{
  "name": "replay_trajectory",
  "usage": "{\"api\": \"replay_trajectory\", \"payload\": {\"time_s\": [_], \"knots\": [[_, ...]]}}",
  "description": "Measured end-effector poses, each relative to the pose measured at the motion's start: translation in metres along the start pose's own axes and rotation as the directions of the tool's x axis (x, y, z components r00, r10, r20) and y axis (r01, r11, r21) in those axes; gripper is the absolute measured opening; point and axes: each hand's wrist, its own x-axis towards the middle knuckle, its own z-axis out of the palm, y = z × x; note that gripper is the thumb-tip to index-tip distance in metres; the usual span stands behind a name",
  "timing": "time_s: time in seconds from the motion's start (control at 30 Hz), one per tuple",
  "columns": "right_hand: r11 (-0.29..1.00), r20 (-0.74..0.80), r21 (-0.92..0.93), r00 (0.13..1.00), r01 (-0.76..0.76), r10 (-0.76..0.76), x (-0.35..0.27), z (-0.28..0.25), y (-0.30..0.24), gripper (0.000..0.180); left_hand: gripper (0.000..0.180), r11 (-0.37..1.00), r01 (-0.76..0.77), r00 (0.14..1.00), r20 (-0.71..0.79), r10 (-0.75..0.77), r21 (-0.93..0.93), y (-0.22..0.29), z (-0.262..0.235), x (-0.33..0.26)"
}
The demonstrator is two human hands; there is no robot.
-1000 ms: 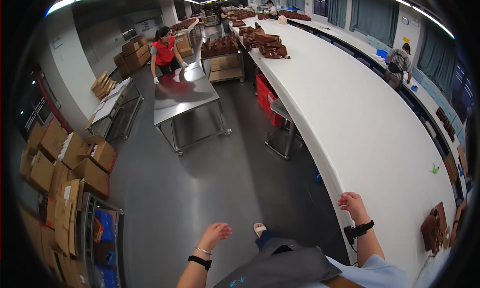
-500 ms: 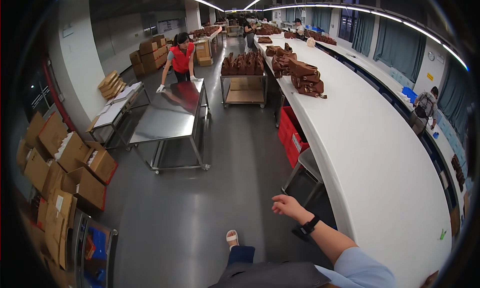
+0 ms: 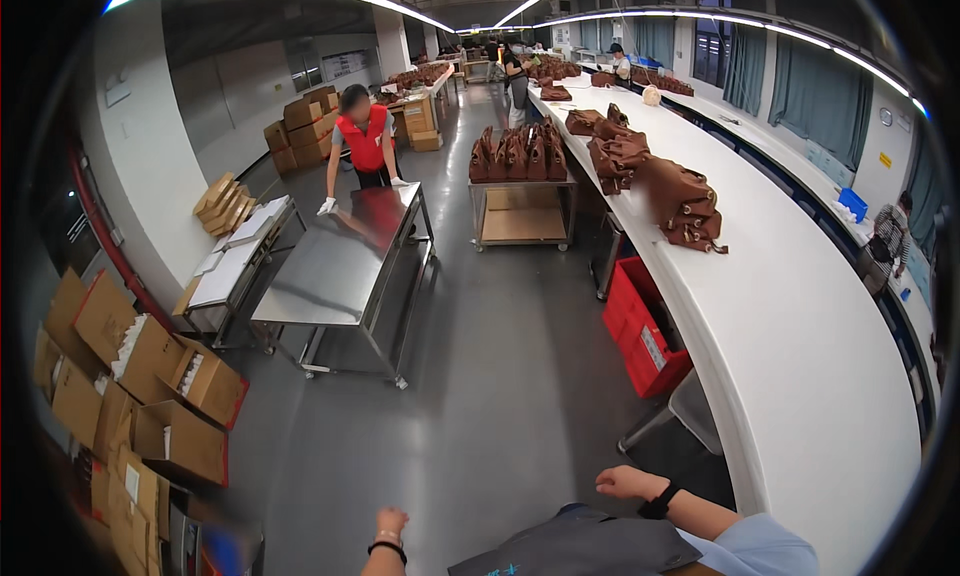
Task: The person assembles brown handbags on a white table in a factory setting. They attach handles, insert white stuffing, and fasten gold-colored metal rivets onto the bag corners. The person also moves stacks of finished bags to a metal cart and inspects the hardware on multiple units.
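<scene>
My left hand (image 3: pixel 391 522) hangs low at the bottom edge with a bracelet on the wrist; it holds nothing and its fingers are loosely curled. My right hand (image 3: pixel 622 481), with a black watch on the wrist, swings in front of my body near the long white table (image 3: pixel 800 346) and is empty too. I am upright on the grey floor, with the table to my right. Brown leather bags (image 3: pixel 680 201) lie piled on the table further ahead.
A steel table (image 3: pixel 335 266) stands ahead on the left, with a person in a red vest (image 3: pixel 362 141) leaning on its far end. A cart of brown bags (image 3: pixel 520 161) is beyond. Red crates (image 3: pixel 640 326) sit under the white table. Cardboard boxes (image 3: pixel 150 396) crowd the left.
The view has swung left and forward along the aisle. My right hand dropped from beside the white table to in front of my body; my left hand went out of view, then showed again.
</scene>
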Motion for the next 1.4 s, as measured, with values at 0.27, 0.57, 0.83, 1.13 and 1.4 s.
{"api": "replay_trajectory", "payload": {"time_s": [0.27,0.57,0.83,1.13,1.4], "knots": [[1.000,-0.045,-0.009,0.999,0.016,-0.016,0.132,-0.105,0.071,0.041,0.027,0.946,-0.204,0.949,0.290,0.127,0.252,0.179,0.144,0.127],[0.957,-0.392,-0.244,0.919,-0.155,0.049,0.277,-0.389,0.183,0.035,0.029,0.802,-0.179,0.876,0.463,-0.134,0.570,0.212,0.165,0.113],[0.709,-0.586,0.700,0.498,-0.085,0.639,0.320,-0.641,0.204,0.048,0.032,0.762,-0.078,0.934,0.315,-0.170,0.642,0.287,0.166,0.198],[0.908,-0.519,0.251,0.838,0.336,-0.167,0.573,-0.577,-0.046,0.057,0.035,0.636,-0.408,0.906,0.375,0.195,0.655,0.382,0.131,0.354],[0.878,-0.636,0.442,0.754,0.183,0.163,0.595,-0.692,-0.078,0.060,0.032,0.807,-0.524,0.837,0.337,0.430,0.273,0.427,0.159,0.393]]}}
